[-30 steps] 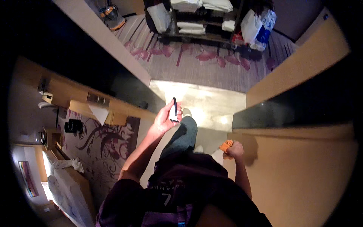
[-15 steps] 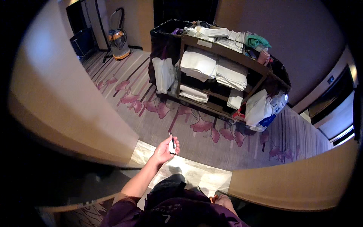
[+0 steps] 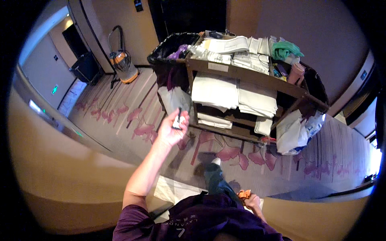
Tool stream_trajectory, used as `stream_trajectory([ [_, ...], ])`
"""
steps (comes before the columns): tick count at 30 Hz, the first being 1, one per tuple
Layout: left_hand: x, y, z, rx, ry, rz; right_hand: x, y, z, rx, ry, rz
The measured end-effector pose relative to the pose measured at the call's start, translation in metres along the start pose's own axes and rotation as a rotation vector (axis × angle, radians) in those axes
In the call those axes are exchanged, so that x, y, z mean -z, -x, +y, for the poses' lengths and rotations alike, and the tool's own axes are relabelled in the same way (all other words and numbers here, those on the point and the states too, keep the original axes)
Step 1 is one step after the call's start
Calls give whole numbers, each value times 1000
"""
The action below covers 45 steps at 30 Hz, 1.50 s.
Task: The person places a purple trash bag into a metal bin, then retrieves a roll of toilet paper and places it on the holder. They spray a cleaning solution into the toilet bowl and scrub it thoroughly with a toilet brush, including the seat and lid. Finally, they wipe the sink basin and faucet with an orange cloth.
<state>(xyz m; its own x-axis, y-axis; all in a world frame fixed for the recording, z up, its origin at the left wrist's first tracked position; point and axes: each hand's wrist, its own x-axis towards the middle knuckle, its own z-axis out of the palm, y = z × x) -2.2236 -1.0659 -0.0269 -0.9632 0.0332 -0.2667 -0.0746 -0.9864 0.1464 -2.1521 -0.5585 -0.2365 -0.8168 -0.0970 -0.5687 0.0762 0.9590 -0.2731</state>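
Raised ahead of me, my left hand (image 3: 170, 131) is closed around a small black and white object (image 3: 177, 119) whose kind I cannot make out. Down by my right hip, my right hand (image 3: 253, 201) grips a crumpled orange cloth (image 3: 244, 194). Beyond the left hand stands a brown housekeeping cart (image 3: 277, 80). Folded white linens (image 3: 215, 91) fill its shelves, and papers (image 3: 227, 45) lie on top near a green cloth (image 3: 286, 50) and a pink container (image 3: 296, 73). A white plastic bag (image 3: 173, 98) hangs at its left end, just behind the left hand.
A black-lined bin (image 3: 171, 46) forms the cart's left end; another white bag (image 3: 291, 134) hangs at the right. An orange and grey vacuum cleaner (image 3: 124, 66) stands by the far wall, with a dark bin (image 3: 85, 68) farther left. Patterned carpet (image 3: 120, 130) covers the corridor floor.
I have stepped forward from the doorway onto the carpet, closer to the cart. My left hand has moved up and forward with its object; the orange cloth in my right hand shows more.
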Motion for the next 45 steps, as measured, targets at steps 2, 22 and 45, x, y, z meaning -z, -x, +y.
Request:
stream_trajectory([
  [2,-45,-41,34,-87,-65,8,-6,-54,15,99,-57,126],
  [22,-184,-341,70,-1022,-1490,-95,91,-146,-36,-461,-420,360],
  [45,-13,-59,-322,904,-1260,-2530,-77,182,-262,-1410,-1197,1211],
])
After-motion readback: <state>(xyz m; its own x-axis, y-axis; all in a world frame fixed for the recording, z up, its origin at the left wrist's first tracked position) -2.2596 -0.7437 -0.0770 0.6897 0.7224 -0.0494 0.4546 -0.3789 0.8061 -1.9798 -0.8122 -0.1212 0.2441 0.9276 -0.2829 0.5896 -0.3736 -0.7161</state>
